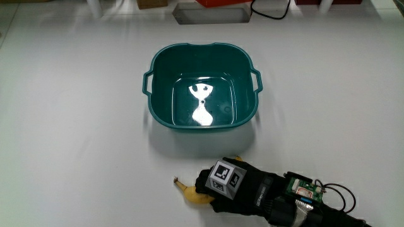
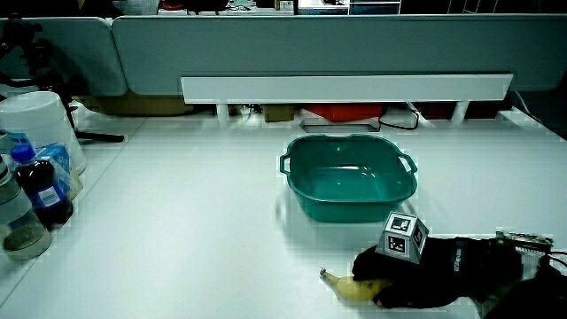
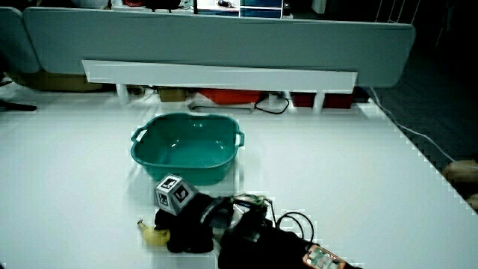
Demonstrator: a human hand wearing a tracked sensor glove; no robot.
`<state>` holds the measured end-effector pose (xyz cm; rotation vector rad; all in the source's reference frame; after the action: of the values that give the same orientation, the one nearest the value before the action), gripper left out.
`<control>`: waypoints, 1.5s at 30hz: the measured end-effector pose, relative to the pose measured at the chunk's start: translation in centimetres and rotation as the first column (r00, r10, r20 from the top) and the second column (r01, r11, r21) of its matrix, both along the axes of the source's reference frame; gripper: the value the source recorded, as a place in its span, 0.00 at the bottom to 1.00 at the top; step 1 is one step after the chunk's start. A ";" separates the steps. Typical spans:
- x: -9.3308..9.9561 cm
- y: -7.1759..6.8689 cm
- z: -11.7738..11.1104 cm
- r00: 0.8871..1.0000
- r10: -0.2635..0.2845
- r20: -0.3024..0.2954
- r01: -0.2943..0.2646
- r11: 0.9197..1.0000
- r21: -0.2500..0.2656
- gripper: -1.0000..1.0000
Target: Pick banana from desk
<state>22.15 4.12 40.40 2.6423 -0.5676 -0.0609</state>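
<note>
Hand (image 1: 230, 184) lies low on the table (image 1: 76, 126), palm down over the banana (image 1: 189, 193), nearer the person than the teal basin (image 1: 202, 88). Fingers curled around the banana; its stem end protrudes, forearm trailing toward the table's edge.

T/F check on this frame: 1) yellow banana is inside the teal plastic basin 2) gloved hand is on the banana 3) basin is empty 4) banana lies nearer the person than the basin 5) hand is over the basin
1) The yellow banana is inside the teal plastic basin: false. It lies on the white table, outside the basin.
2) The black-gloved hand is on the banana: true, covering all but its stem end.
3) The basin is empty: true.
4) The banana lies nearer the person than the basin: true.
5) The hand is over the basin: false. It is over the banana, apart from the basin.
</note>
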 end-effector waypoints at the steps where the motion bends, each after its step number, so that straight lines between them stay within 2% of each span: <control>1: -0.4 -0.1 -0.3 0.999 -0.026 0.023 0.027 1.000 -0.004 0.50; 4: -2.0 -0.2 -1.2 0.992 -0.106 0.075 0.109 0.993 -0.036 0.50; 6: -3.1 -0.2 -1.9 0.980 -0.139 0.144 0.147 0.988 -0.046 0.50; 8: -4.5 -0.2 -2.4 0.971 -0.184 0.152 0.198 0.977 -0.079 0.50; 9: -5.2 -0.2 -2.7 0.966 -0.207 0.158 0.224 0.969 -0.100 0.50; 10: -6.2 -0.1 -3.1 0.961 -0.232 0.152 0.253 0.958 -0.133 0.50; 12: -8.0 0.0 -4.0 0.948 -0.284 0.141 0.308 0.930 -0.199 0.50; 13: -8.7 0.2 -3.7 0.934 -0.291 0.207 0.328 0.928 -0.177 0.50; 14: -9.7 0.2 -4.5 0.937 -0.311 0.162 0.343 0.908 -0.241 0.50; 15: -10.3 0.4 -3.9 0.918 -0.322 0.231 0.371 0.905 -0.210 0.50; 17: -11.6 0.8 -3.1 0.890 -0.380 0.253 0.421 0.897 -0.134 0.50; 18: -12.1 1.0 -2.7 0.880 -0.435 0.190 0.459 0.881 -0.112 0.50; 20: -13.1 1.1 -2.8 0.870 -0.438 0.226 0.479 0.859 -0.181 0.50; 21: -13.4 1.2 -2.3 0.859 -0.448 0.249 0.489 0.861 -0.138 0.50; 22: -13.8 1.3 -2.0 0.852 -0.461 0.247 0.500 0.856 -0.129 0.50; 23: -14.1 1.5 -1.6 0.847 -0.485 0.218 0.519 0.844 -0.139 0.50; 25: -14.9 1.7 -1.0 0.828 -0.521 0.206 0.553 0.820 -0.148 0.50; 26: -15.4 1.8 -0.9 0.825 -0.531 0.194 0.560 0.814 -0.153 0.50; 27: -15.8 1.9 -0.8 0.814 -0.521 0.255 0.565 0.812 -0.145 0.50; 28: -16.1 2.1 -0.3 0.804 -0.547 0.231 0.583 0.803 -0.128 0.50; 29: -16.5 2.2 -0.2 0.801 -0.540 0.260 0.582 0.804 -0.124 0.50; 34: -17.9 2.9 1.8 0.776 -0.546 0.315 0.603 0.789 -0.118 0.51; 35: -18.1 3.2 2.3 0.775 -0.549 0.313 0.604 0.789 -0.110 0.53; 45: -19.2 4.1 5.1 0.784 -0.563 0.262 0.609 0.778 -0.153 0.66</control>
<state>2.97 8.27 45.51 2.1579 -1.3763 0.0851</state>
